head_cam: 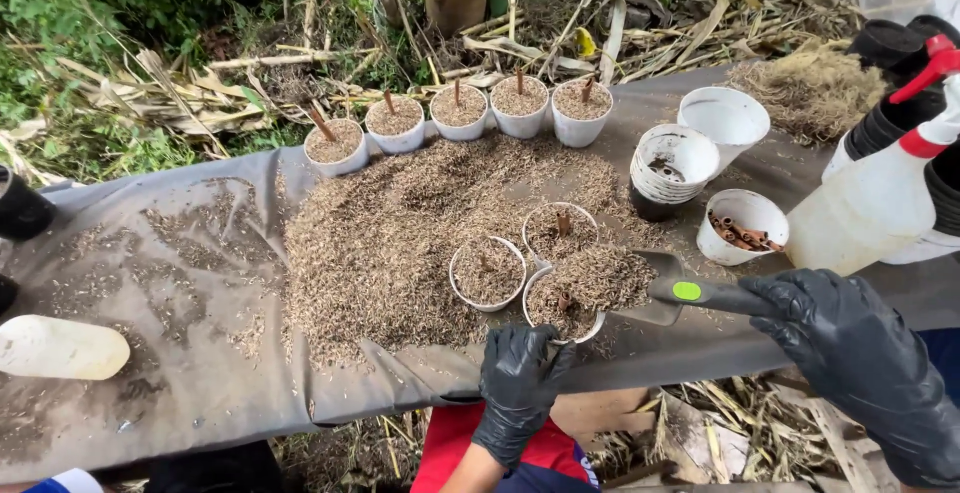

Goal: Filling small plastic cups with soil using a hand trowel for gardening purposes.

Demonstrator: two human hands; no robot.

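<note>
Trowel (660, 288) full of husks sits over a white cup (563, 305). Right hand (850, 353) squeezes its handle; left hand (520, 378) pinches the cup's rim.

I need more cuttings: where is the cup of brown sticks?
In the head view, the cup of sticks sits right of centre on the grey sheet, between the stacked cups and the spray bottle.

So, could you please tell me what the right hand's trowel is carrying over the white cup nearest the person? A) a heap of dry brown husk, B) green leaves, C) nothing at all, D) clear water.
A: the trowel in the right hand is piled with dry brown husk above the white cup, whose rim the left hand steadies.
</note>
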